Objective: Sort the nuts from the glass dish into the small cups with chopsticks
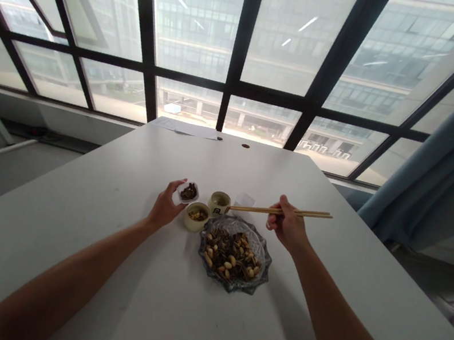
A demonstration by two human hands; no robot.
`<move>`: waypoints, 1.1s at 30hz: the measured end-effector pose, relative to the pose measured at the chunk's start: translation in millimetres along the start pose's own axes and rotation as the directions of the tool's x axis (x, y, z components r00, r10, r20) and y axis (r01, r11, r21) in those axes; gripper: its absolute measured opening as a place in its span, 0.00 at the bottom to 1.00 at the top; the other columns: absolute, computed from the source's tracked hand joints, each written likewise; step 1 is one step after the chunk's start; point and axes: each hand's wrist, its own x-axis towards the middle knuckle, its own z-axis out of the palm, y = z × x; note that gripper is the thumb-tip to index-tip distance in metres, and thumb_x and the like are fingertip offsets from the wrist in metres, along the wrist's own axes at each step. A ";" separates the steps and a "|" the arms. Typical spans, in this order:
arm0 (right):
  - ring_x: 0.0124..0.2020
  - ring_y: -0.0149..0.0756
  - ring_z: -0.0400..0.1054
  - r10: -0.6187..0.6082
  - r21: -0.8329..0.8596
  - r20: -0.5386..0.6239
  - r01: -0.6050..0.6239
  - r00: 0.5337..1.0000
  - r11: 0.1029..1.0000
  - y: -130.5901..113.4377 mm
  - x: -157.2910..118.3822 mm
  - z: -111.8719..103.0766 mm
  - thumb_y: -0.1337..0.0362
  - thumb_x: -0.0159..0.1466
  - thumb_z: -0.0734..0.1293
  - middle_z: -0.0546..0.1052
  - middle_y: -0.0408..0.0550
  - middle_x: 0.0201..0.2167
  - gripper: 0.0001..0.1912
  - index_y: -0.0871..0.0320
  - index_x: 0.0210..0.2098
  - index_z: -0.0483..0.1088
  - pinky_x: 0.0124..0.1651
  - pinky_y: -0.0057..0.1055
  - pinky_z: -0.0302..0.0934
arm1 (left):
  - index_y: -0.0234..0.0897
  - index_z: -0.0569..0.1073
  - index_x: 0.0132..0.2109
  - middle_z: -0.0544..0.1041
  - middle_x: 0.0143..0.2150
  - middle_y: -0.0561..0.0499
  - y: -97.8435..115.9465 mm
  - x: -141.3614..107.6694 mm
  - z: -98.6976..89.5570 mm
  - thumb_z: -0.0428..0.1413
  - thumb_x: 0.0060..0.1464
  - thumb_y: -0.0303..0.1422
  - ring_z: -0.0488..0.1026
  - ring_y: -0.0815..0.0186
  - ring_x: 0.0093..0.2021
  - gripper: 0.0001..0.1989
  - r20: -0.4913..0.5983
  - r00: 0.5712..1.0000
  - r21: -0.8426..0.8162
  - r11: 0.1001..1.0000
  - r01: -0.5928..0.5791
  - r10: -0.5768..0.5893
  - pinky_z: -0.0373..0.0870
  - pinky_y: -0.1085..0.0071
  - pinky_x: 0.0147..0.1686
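My left hand (165,204) grips the side of a small white container (180,197) with dark seeds (189,191) in it. In my right hand (285,221) is a pair of chopsticks (259,208), lying nearly level, their tips pointing left. Those tips are beside a cup with a dark character (218,210). A second pale cup (195,224), with yellowish bits inside, stands close to my left fingers. Nearer to me, a scalloped glass bowl (263,269) holds a mix of dark seeds and light-shelled nuts (230,263). Whether the tips pinch a seed is too small to tell.
A clear plastic container (244,199) stands behind the chopsticks. The white table (119,187) runs to the windows, with papers (186,128) and a round hole (245,146) at its far end. A blue curtain (442,154) hangs at the right.
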 end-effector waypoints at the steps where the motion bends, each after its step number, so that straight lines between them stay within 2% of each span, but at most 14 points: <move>1: 0.08 0.27 0.58 -0.047 0.004 -0.021 0.047 0.999 0.999 -2.0 -2.7 7.9 0.40 0.53 0.73 0.67 0.40 0.09 0.27 0.58 0.21 0.68 0.11 0.26 0.58 | 0.39 0.64 0.58 0.72 0.62 0.40 -0.9 0.1 0.5 0.64 0.50 0.33 0.71 0.56 0.60 0.29 0.002 1.000 0.002 1.000 0.001 -0.001 0.69 0.54 0.60; 4: 0.09 0.28 0.61 -0.197 -0.045 -0.069 0.194 0.978 0.980 -8.0 -9.5 40.3 0.37 0.55 0.70 0.69 0.42 0.11 0.29 0.59 0.22 0.69 0.12 0.26 0.59 | 0.40 0.65 0.58 0.73 0.60 0.41 -2.6 0.6 1.6 0.64 0.49 0.33 0.72 0.55 0.59 0.30 0.010 1.000 0.012 1.000 0.006 -0.006 0.72 0.55 0.56; 6: 0.10 0.29 0.62 -0.278 -0.134 -0.033 0.271 0.960 0.953 -10.1 -9.8 64.9 0.37 0.58 0.67 0.70 0.42 0.11 0.29 0.59 0.22 0.70 0.13 0.26 0.58 | 0.40 0.66 0.58 0.74 0.59 0.42 -2.7 0.7 1.9 0.65 0.48 0.33 0.73 0.55 0.58 0.30 0.010 1.000 0.018 1.000 0.006 -0.007 0.74 0.56 0.54; 9: 0.12 0.28 0.63 -0.330 -0.252 0.104 0.346 0.938 0.904 -6.6 -3.6 95.7 0.37 0.61 0.64 0.71 0.43 0.13 0.29 0.58 0.23 0.70 0.15 0.25 0.58 | 0.40 0.66 0.58 0.75 0.58 0.43 -1.6 0.3 2.0 0.65 0.48 0.33 0.73 0.55 0.57 0.30 0.006 1.000 0.012 1.000 0.007 -0.007 0.74 0.56 0.52; 12: 0.17 0.30 0.67 -0.245 -0.355 0.305 0.348 0.920 0.867 1.3 2.1 108.6 0.39 0.59 0.68 0.74 0.44 0.17 0.27 0.58 0.23 0.70 0.19 0.25 0.62 | 0.40 0.67 0.57 0.75 0.58 0.43 -0.8 -0.4 1.9 0.65 0.48 0.33 0.73 0.55 0.56 0.30 0.012 1.000 0.004 1.000 0.013 -0.013 0.74 0.57 0.52; 14: 0.19 0.30 0.69 -0.229 -0.379 0.328 0.350 0.916 0.857 2.3 0.5 104.6 0.40 0.60 0.68 0.75 0.45 0.18 0.27 0.58 0.23 0.71 0.22 0.25 0.63 | 0.40 0.67 0.57 0.75 0.57 0.43 -0.9 -0.7 2.1 0.65 0.47 0.33 0.73 0.56 0.56 0.30 0.014 1.000 0.006 1.000 0.022 -0.022 0.74 0.57 0.51; 17: 0.18 0.30 0.69 -0.293 -0.354 0.218 0.355 0.931 0.865 -8.6 -9.0 83.2 0.39 0.62 0.65 0.75 0.45 0.18 0.28 0.59 0.26 0.73 0.21 0.26 0.63 | 0.39 0.67 0.57 0.75 0.56 0.43 -1.8 -0.8 2.4 0.65 0.46 0.34 0.74 0.56 0.55 0.30 0.012 1.000 0.021 0.999 0.025 -0.025 0.75 0.58 0.50; 19: 0.14 0.29 0.65 -0.300 -0.341 0.143 0.331 0.943 0.880 -21.4 -15.8 63.6 0.37 0.61 0.65 0.73 0.45 0.15 0.30 0.59 0.24 0.72 0.17 0.25 0.60 | 0.39 0.67 0.57 0.75 0.56 0.44 -2.1 -0.5 2.6 0.64 0.46 0.34 0.74 0.56 0.54 0.30 0.006 1.000 0.038 0.999 0.018 -0.018 0.75 0.58 0.50; 21: 0.11 0.29 0.62 -0.236 -0.343 0.142 0.271 0.961 0.900 -33.5 -20.6 44.7 0.36 0.59 0.66 0.71 0.45 0.12 0.31 0.59 0.21 0.71 0.14 0.26 0.57 | 0.39 0.67 0.57 0.76 0.55 0.44 -2.0 -0.1 2.6 0.64 0.47 0.33 0.74 0.57 0.53 0.29 0.001 1.000 0.057 0.998 0.011 -0.011 0.76 0.59 0.49; 24: 0.09 0.28 0.60 -0.073 -0.394 0.248 0.170 0.966 0.903 -43.3 -24.3 25.1 0.36 0.55 0.69 0.69 0.44 0.10 0.31 0.60 0.19 0.71 0.12 0.25 0.55 | 0.39 0.68 0.57 0.76 0.54 0.44 -1.7 0.4 2.1 0.64 0.46 0.33 0.75 0.57 0.52 0.29 -0.004 1.000 0.075 0.997 0.009 -0.009 0.76 0.59 0.48; 27: 0.09 0.28 0.61 0.097 -0.473 0.366 0.095 0.926 0.876 -40.1 -26.3 19.7 0.37 0.55 0.69 0.70 0.44 0.10 0.31 0.61 0.19 0.72 0.12 0.24 0.55 | 0.38 0.68 0.56 0.76 0.54 0.44 -2.3 0.5 1.1 0.63 0.46 0.33 0.76 0.57 0.51 0.29 -0.004 1.000 0.089 0.996 0.017 -0.016 0.77 0.59 0.47; 29: 0.10 0.28 0.62 0.169 -0.509 0.408 0.070 0.897 0.858 -33.6 -26.8 21.4 0.37 0.55 0.69 0.71 0.44 0.11 0.31 0.61 0.20 0.72 0.12 0.23 0.56 | 0.38 0.68 0.56 0.77 0.53 0.44 -2.9 0.5 0.3 0.64 0.46 0.33 0.76 0.57 0.50 0.29 0.001 1.000 0.104 0.994 0.022 -0.022 0.77 0.59 0.47; 31: 0.10 0.27 0.62 0.161 -0.530 0.387 0.076 0.908 0.845 -27.4 -26.3 23.9 0.36 0.55 0.69 0.71 0.44 0.12 0.31 0.61 0.21 0.72 0.13 0.23 0.56 | 0.38 0.68 0.57 0.77 0.54 0.44 -3.1 0.6 -0.4 0.64 0.45 0.34 0.76 0.57 0.49 0.30 0.003 1.000 0.115 0.993 0.028 -0.029 0.78 0.59 0.47; 33: 0.11 0.27 0.62 0.088 -0.530 0.321 0.101 0.943 0.842 -24.8 -25.3 24.6 0.35 0.54 0.68 0.71 0.44 0.12 0.32 0.60 0.21 0.71 0.12 0.22 0.55 | 0.38 0.68 0.57 0.77 0.54 0.44 -2.9 0.7 -0.6 0.64 0.46 0.34 0.77 0.58 0.49 0.30 0.005 0.999 0.119 0.992 0.031 -0.032 0.78 0.60 0.46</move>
